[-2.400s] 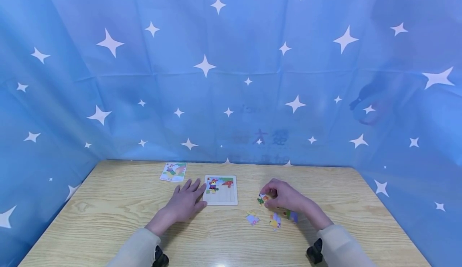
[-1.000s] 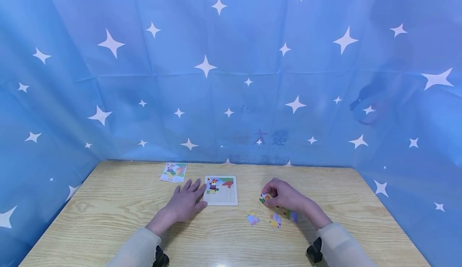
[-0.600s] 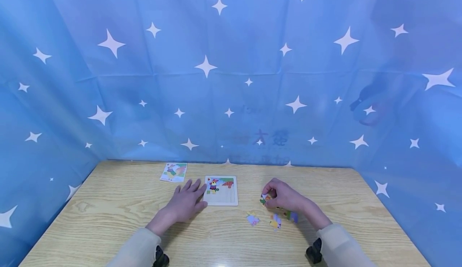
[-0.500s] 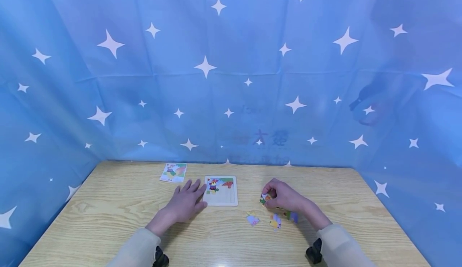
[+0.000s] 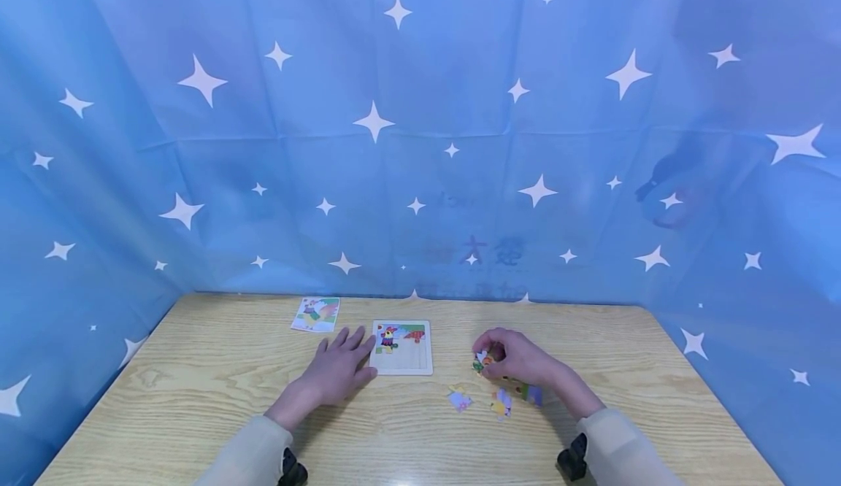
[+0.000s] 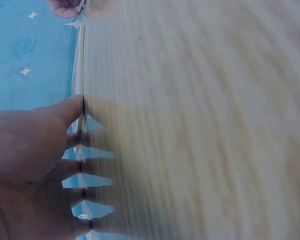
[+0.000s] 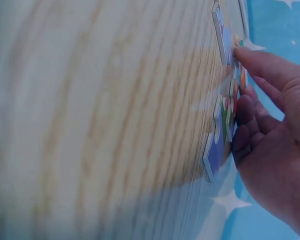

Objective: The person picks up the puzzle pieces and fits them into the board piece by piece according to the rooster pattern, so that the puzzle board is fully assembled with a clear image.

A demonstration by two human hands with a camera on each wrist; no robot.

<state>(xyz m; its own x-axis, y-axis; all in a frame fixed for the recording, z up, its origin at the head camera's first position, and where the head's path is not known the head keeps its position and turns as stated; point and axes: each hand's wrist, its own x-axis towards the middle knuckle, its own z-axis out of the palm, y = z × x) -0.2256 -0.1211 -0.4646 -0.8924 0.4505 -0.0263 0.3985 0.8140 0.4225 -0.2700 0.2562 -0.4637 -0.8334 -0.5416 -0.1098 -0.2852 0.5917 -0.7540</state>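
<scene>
My left hand (image 5: 338, 369) lies on the table with fingers spread, its fingertips and thumb at the left edge of a white-framed jigsaw puzzle tray (image 5: 429, 347). Part of a rooster picture fills the upper part of the tray; bare wood shows below. To the right, my right hand (image 5: 522, 358) pinches a colourful puzzle piece (image 5: 482, 361) between thumb and fingers, close over the table. Loose puzzle pieces lie nearby: a lilac one (image 5: 461, 398), a yellow and purple one (image 5: 501, 403), and a green and purple one (image 5: 531, 394) partly under the right hand.
A printed picture card (image 5: 317, 314) with the rooster lies at the back left of the wooden table (image 5: 197, 384). Behind the table hangs a blue curtain (image 5: 420, 165) with white stars.
The right hand's fingers shift slightly and the pinched puzzle piece turns a little, staying in nearly the same spot. The left hand and tray keep their places.
</scene>
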